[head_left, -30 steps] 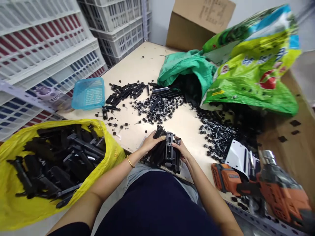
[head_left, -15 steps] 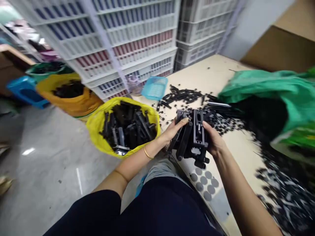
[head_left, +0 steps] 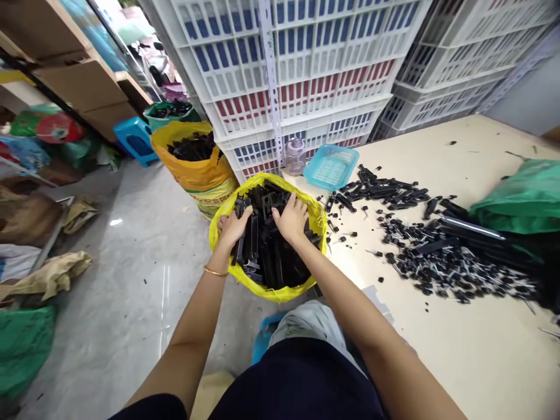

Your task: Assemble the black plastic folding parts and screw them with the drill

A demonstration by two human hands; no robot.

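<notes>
1. Both hands have moved from table point(head_left: 459, 350) into yellow bag point(head_left: 271, 291), centre frame.
2. Right hand point(head_left: 291, 219) lies spread on black plastic parts point(head_left: 266, 259); left hand point(head_left: 231, 228) curled, grip unclear.
3. Parts likely stiff, light, tangling; grasp bars midway.

A pale desk point(head_left: 437, 338) stands on the right. At its far corner sits a shallow blue basket point(head_left: 331, 167), with a clear bottle point(head_left: 295, 156) with a purple lid just beside it. A row of long black pieces point(head_left: 380, 189) lies near the basket. A wide scatter of small black parts point(head_left: 437, 256) spreads toward a green bag point(head_left: 520, 198) at the right edge. Stacked white crates point(head_left: 306, 70) rise behind the desk. On the grey floor point(head_left: 122, 303) stands an orange sack point(head_left: 196, 169) full of dark parts, with a blue stool point(head_left: 135, 137) near it. Cardboard boxes point(head_left: 83, 84) sit behind the stool. Crumpled brown paper point(head_left: 52, 274) lies at the left.
</notes>
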